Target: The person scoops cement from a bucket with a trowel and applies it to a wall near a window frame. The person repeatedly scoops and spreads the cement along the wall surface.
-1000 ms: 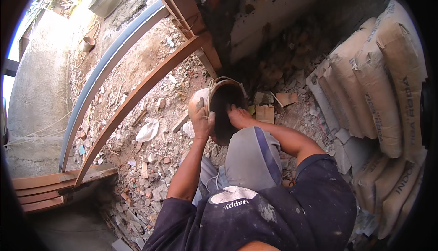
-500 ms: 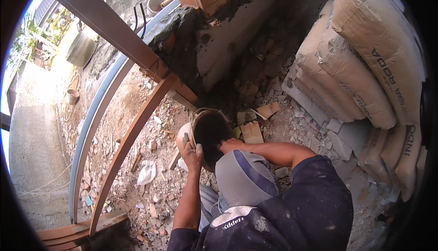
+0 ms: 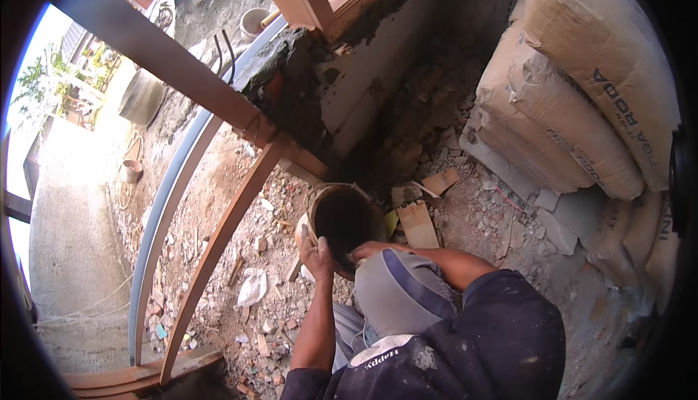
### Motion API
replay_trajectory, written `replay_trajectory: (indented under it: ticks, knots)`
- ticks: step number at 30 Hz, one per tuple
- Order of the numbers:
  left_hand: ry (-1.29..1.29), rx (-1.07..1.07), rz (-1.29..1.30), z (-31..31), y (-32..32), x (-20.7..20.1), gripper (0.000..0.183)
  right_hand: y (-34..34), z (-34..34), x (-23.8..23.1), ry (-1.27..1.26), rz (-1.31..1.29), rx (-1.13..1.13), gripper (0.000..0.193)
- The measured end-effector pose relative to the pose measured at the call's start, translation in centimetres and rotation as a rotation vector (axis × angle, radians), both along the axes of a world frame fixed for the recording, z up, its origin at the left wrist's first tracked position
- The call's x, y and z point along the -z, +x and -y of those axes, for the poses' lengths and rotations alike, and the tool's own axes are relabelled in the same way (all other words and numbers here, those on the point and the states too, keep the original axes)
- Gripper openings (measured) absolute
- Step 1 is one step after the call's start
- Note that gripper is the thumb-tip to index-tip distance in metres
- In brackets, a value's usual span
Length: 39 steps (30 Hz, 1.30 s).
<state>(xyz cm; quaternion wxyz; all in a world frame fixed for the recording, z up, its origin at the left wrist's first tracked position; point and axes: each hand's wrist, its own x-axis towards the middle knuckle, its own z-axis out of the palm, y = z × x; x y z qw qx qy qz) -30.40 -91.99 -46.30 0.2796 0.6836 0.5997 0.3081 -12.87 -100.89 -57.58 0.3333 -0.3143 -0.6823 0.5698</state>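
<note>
A dark, dirty bucket (image 3: 343, 218) is tilted on the rubble in front of my knee, its mouth turned toward me. My left hand (image 3: 318, 256) grips the bucket's near left rim. My right hand (image 3: 361, 252) lies on the near rim beside it, partly hidden behind my grey-trousered knee (image 3: 396, 291). The inside of the bucket is in shadow and I cannot tell what it holds.
Stacked brown cement sacks (image 3: 574, 102) fill the right side. A low wall (image 3: 349, 87) with wet dark mortar rises ahead, wooden frame beams (image 3: 218, 233) cross at left beside a curved blue pipe (image 3: 156, 233). Broken bricks, a flat tile piece (image 3: 418, 224) and rubble cover the ground.
The view has swung and moved closer to the wall and sacks. Both hands stay on the bucket, which now sits lower and nearer my knee.
</note>
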Motion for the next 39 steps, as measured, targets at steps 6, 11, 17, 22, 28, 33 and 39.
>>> replay_trajectory:
  ticks: [6, 11, 17, 22, 28, 33, 39]
  knots:
    - [-0.058, -0.176, 0.251, 0.3, -3.3, -0.5, 0.020, 2.0, 0.5, -5.3, -0.826, -0.462, 0.143, 0.036]
    - [-0.122, -0.295, 0.230, -1.3, -4.9, 0.5, 0.025, 4.5, 0.0, -6.7, -0.811, -0.318, 0.157, 0.043]
    - [-0.102, -0.296, 0.174, -1.3, -0.9, -1.3, 0.030, 7.6, 1.9, -5.6, -0.979, -0.880, 0.135, 0.050]
    - [-0.089, -0.329, 0.037, -0.9, -0.6, -2.1, 0.037, 12.7, 0.0, -12.9, -0.703, -1.092, 0.495, 0.057]
    - [0.018, -0.196, 0.099, -0.4, 1.2, -1.7, 0.036, 24.3, -9.5, -14.6, -0.252, -1.179, 1.233, 0.057]
    - [0.085, -0.186, 0.151, 0.2, 2.8, -2.6, 0.035, 38.0, -16.7, -14.0, -0.055, -1.317, 1.475, 0.039]
    - [0.083, -0.268, -0.055, -0.1, 2.2, -2.5, 0.039, 46.3, -20.7, -18.2, 0.242, -1.400, 1.720, 0.038]
